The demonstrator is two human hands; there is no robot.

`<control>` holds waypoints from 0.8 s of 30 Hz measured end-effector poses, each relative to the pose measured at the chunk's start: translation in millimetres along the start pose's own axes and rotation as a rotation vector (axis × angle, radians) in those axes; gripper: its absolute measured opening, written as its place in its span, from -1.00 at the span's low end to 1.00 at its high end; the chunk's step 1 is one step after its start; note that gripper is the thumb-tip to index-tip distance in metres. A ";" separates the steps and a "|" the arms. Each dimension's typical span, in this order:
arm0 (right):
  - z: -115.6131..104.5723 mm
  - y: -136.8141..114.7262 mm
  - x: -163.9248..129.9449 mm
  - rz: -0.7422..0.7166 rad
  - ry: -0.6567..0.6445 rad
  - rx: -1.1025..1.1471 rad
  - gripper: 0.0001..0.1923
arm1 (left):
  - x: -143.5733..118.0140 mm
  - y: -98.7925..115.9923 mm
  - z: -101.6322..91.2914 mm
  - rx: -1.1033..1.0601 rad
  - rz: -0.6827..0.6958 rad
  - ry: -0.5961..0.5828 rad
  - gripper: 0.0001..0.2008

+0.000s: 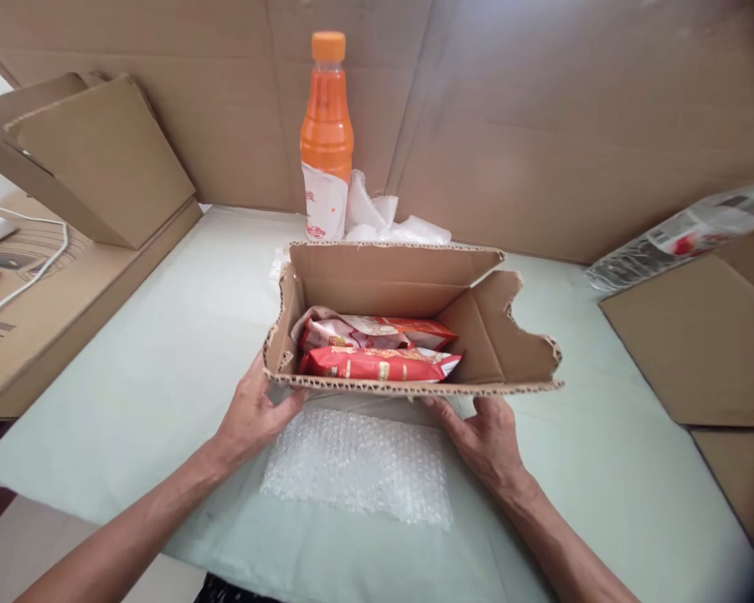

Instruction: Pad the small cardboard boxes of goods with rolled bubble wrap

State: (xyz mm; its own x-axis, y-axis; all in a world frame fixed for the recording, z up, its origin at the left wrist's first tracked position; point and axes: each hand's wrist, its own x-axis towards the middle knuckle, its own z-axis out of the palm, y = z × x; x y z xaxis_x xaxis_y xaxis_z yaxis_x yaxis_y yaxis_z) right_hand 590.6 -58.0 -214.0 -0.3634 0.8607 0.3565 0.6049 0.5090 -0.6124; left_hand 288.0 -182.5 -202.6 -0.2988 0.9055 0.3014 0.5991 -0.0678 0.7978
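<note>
An open cardboard box [389,276] with torn rims sits in the middle of a pale green table [163,352]. Inside it lie red and pink snack packets [377,345]. My left hand [255,414] grips the box's near left corner. My right hand [481,435] holds the near wall from below, on the right. A sheet of bubble wrap [358,465] lies flat on the table between my hands, just in front of the box.
An orange drink bottle [327,134] stands behind the box beside crumpled white plastic [383,219]. Cardboard sheets [540,126] wall the back. Folded cardboard [94,159] lies on the left, more cardboard [697,343] and a clear plastic bag [684,239] on the right.
</note>
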 end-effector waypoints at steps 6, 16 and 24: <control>18.3 -13.0 36.5 -0.038 -0.001 0.140 -0.70 | 34.2 -4.6 -7.6 -0.071 -0.095 0.018 -0.77; 28.9 -4.8 28.3 0.062 -0.084 0.226 -0.82 | 24.7 -32.4 -1.4 0.086 -0.099 0.071 -0.76; 29.0 -1.2 31.6 0.043 0.046 0.191 -0.90 | 20.1 -34.8 -1.2 0.162 -0.054 0.075 -0.79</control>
State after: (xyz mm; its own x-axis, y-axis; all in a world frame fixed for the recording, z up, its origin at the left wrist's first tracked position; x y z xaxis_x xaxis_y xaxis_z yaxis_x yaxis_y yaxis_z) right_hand 557.9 -31.6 -222.5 -0.3044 0.8834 0.3563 0.4720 0.4648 -0.7491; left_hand 260.3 -162.4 -223.7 -0.3849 0.8716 0.3035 0.6909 0.0541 0.7209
